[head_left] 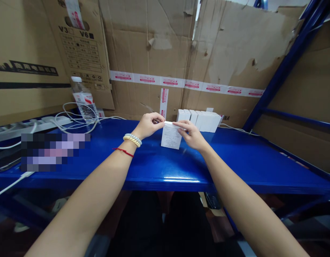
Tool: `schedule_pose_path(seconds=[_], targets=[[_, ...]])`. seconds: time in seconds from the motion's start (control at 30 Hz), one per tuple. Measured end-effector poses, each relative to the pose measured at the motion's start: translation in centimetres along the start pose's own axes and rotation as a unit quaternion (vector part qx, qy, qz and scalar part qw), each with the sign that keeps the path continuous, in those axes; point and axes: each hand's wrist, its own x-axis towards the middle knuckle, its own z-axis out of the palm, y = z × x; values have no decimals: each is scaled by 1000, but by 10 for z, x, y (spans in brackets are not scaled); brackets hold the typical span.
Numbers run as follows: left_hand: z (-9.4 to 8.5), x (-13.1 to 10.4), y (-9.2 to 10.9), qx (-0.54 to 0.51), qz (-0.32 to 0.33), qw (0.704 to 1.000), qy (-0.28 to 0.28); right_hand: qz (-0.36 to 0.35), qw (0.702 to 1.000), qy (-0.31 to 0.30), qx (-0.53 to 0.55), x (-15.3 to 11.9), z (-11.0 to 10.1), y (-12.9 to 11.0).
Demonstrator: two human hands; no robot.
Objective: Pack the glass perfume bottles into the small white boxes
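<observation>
A small white box [170, 138] with fine print on its facing side stands upright on the blue shelf [154, 167]. My left hand [150, 125] has its fingers closed at the box's upper left corner. From the other side, the fingers of my right hand [191, 135] pinch its upper right edge, the index finger lying along the top. Just behind my right hand, several similar white boxes [207, 123] stand upright in a row.
At the left are a clear water bottle [86, 103], a looped white cable [65, 125], a power strip [47, 123] and a phone [6, 160]. Taped cardboard [143, 46] walls the back. A blue metal post [277, 67] slants along the right.
</observation>
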Motion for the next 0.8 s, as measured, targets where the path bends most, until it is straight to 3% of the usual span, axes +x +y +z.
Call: schedule_pose_path(seconds=[0.33,0.8], targets=[[-1,-2,-4,59,59,997,-9,7,1000,4,7,0,1,1],[0,-2,-2,96,91,991,-34,29,999,18,15,0,1,-4]])
